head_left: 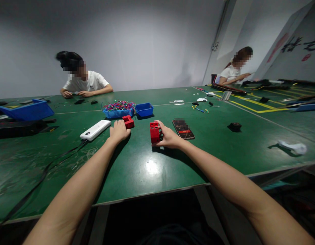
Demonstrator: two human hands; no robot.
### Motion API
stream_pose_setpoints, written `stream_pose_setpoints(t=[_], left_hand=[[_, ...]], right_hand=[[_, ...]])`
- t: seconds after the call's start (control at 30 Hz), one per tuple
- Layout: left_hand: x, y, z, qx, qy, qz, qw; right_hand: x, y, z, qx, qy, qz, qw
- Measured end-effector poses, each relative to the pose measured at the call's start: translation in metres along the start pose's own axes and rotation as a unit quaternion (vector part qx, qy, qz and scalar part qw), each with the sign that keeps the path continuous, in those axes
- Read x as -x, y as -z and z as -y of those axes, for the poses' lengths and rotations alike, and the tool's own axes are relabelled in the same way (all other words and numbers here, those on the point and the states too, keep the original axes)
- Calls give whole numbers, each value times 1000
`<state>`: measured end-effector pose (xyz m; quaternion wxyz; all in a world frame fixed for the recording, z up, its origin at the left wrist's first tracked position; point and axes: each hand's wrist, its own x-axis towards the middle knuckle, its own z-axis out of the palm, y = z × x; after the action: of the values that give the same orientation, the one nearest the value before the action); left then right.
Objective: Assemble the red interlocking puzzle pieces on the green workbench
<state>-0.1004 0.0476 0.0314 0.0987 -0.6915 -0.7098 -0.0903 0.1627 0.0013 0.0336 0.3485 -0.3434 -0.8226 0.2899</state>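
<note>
My right hand (169, 136) is closed on an upright red block (154, 132) with small holes in its top, thumb low and fingers at its upper edge. The block stands at or just above the green table. To the left, my left hand (119, 131) grips the near left side of a second red block (128, 122), which has a notch in it. Its fingertips are partly hidden. A blue tray (119, 114) heaped with thin coloured wires sits just beyond the left hand, and a smaller blue tray (144, 110) adjoins it.
A white power bank (95, 130) with a black cable lies left. A phone (183, 129) lies right of my right hand. Farther right are a black part (234, 127) and a white object (292, 147). Two people sit across the green table (137, 170). A large blue bin (28, 110) stands far left.
</note>
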Motion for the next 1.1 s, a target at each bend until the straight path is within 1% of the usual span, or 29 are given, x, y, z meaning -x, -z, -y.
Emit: stream_pose_setpoints(t=[0.23,0.33,0.4,0.47,0.5,0.57,0.63,0.67,0.7,0.77,0.8,0.87,0.9,0.93,1.0,1.03,1.07,1.1], left_hand=[[5,13,-10,-58,39,9,997],[5,22,-15,-84,54,31,995],[7,31,-20,-96,55,63,992],[12,39,-27,-85,44,103,990],[15,42,-31,-85,34,114,989],[24,47,-41,-92,2,120,988],[33,47,-51,-87,-34,127,987],[36,46,-56,-83,-58,124,987],[39,43,-60,-75,-80,108,988],[40,34,-66,-42,-134,55,988],[39,28,-68,-12,-176,33,984],[35,14,-69,70,-265,19,962],[32,7,-68,115,-300,21,947],[29,2,-67,164,-319,19,933],[25,-7,-64,246,-344,17,906],[24,-9,-63,264,-344,13,901],[24,-10,-63,269,-323,7,907],[25,-10,-62,259,-293,5,920]], right_hand=[[-1,-1,-4,2,3,-1,1000],[-1,-1,-5,1,6,-1,1000],[-1,-1,-5,3,6,0,1000],[-1,-1,-6,6,7,-1,1000],[-1,-1,-7,7,7,-1,1000],[-1,-1,-7,8,7,-3,1000],[-1,-1,-7,7,12,-5,1000],[-1,-1,-7,4,16,-5,1000],[-1,-1,-7,2,20,-5,1000],[-1,-1,-7,0,27,-6,1000],[-1,-1,-7,1,31,-7,999],[-1,-1,-9,6,36,-10,999],[-1,-1,-9,9,38,-13,999],[-1,-1,-10,11,40,-15,999],[0,-1,-12,15,43,-18,999],[0,0,-12,18,46,-17,999],[-1,0,-13,21,50,-16,998],[-1,0,-13,22,55,-16,998]])
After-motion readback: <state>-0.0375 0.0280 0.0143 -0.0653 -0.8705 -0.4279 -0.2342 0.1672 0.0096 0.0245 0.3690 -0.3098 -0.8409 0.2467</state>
